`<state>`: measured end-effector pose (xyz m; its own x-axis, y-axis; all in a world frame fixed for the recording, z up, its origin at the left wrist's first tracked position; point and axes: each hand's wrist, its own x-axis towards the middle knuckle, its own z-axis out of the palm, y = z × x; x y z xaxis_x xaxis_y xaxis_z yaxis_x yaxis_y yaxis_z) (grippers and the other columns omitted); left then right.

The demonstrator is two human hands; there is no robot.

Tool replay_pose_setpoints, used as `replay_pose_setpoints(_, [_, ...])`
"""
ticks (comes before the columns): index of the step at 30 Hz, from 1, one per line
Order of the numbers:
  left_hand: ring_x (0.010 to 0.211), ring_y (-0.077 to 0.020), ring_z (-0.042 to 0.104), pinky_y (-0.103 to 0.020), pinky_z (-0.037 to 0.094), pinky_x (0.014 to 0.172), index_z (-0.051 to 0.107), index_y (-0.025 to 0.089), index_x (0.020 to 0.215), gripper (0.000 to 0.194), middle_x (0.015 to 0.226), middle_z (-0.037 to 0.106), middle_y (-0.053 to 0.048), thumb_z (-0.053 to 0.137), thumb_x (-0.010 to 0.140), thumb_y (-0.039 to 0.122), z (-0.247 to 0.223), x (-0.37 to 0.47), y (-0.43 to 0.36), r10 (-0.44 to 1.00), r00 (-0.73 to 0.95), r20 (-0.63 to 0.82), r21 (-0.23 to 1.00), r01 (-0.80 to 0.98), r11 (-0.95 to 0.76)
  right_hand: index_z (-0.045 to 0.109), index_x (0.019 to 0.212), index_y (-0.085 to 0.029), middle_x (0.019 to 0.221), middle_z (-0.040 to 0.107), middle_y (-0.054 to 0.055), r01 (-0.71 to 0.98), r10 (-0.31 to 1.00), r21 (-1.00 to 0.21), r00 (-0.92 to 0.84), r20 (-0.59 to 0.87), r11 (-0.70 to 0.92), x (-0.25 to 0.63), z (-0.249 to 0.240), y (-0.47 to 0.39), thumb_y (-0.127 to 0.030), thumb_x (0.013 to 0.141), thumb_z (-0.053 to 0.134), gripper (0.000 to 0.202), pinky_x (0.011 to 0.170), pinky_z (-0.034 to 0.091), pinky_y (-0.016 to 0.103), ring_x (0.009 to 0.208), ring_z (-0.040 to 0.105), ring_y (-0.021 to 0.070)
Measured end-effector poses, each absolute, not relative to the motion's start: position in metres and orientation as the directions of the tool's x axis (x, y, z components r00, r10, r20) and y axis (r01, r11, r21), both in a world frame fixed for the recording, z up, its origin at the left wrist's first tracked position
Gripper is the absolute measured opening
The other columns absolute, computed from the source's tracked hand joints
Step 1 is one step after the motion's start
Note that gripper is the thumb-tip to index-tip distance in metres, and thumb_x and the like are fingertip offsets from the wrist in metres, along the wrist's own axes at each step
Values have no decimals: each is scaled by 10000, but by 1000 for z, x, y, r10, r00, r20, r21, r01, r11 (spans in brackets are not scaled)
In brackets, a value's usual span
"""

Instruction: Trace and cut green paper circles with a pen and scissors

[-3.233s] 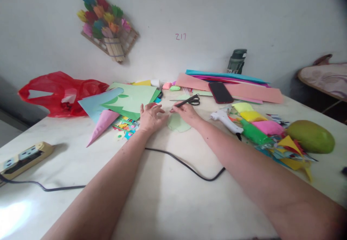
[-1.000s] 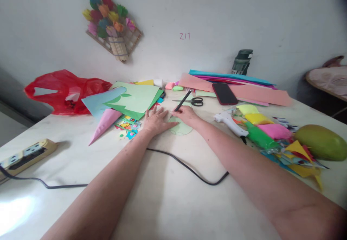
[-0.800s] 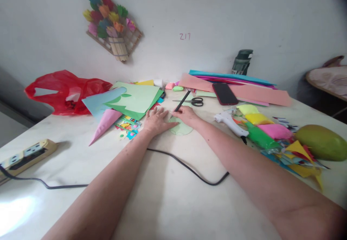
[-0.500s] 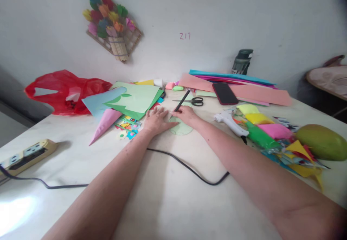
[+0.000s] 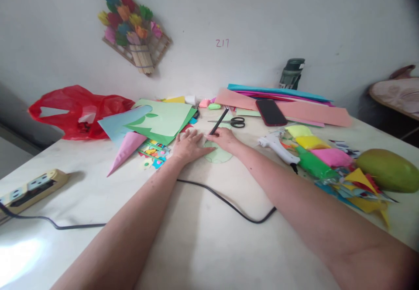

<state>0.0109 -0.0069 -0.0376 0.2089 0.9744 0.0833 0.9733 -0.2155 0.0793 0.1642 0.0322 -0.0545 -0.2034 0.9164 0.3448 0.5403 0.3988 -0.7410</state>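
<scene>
My right hand [image 5: 224, 137] is closed around a black pen [image 5: 219, 122], its tip down near the table's middle. Under and between my hands lies a pale green round paper [image 5: 220, 154], partly covered by them. My left hand [image 5: 190, 146] lies flat with its fingers spread, the thumb reaching onto the green paper. Just beyond my right hand are black-handled scissors [image 5: 236, 122]. Left of my left hand lie small colourful paper pieces [image 5: 156, 153] and a pink paper cone [image 5: 126, 152].
Green sheets [image 5: 166, 117] and a red plastic bag [image 5: 81, 111] are at the back left. A phone [image 5: 271, 112] rests on coloured paper. A white glue gun [image 5: 278, 146], clay packets [image 5: 330, 157] and a green fruit [image 5: 388, 170] are right. A black cable [image 5: 225, 201] crosses the front.
The whole view has shifted very slightly. My hands and the pen keep nearly the same place over the green paper.
</scene>
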Motion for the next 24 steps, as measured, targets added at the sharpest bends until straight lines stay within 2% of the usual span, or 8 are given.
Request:
replay_pose_setpoints(19, [1344, -245, 153, -461, 78, 1078, 386, 339, 1310, 737, 1456, 261, 24, 356, 695, 744, -38, 11, -6, 976, 203, 78, 88, 974, -210, 680, 736, -182, 697, 676, 14, 537, 930, -759, -203, 308, 369, 166, -54, 33, -383, 710, 627, 209, 719, 462, 274, 704, 621, 153])
replay_pose_setpoints(24, [1342, -262, 154, -483, 87, 1072, 378, 300, 1327, 793, 1458, 258, 4, 336, 687, 766, -37, 11, -6, 976, 206, 68, 82, 974, -211, 679, 769, -168, 746, 687, 39, 525, 938, -778, -206, 278, 346, 167, -50, 30, -363, 719, 620, 209, 740, 466, 297, 756, 631, 180])
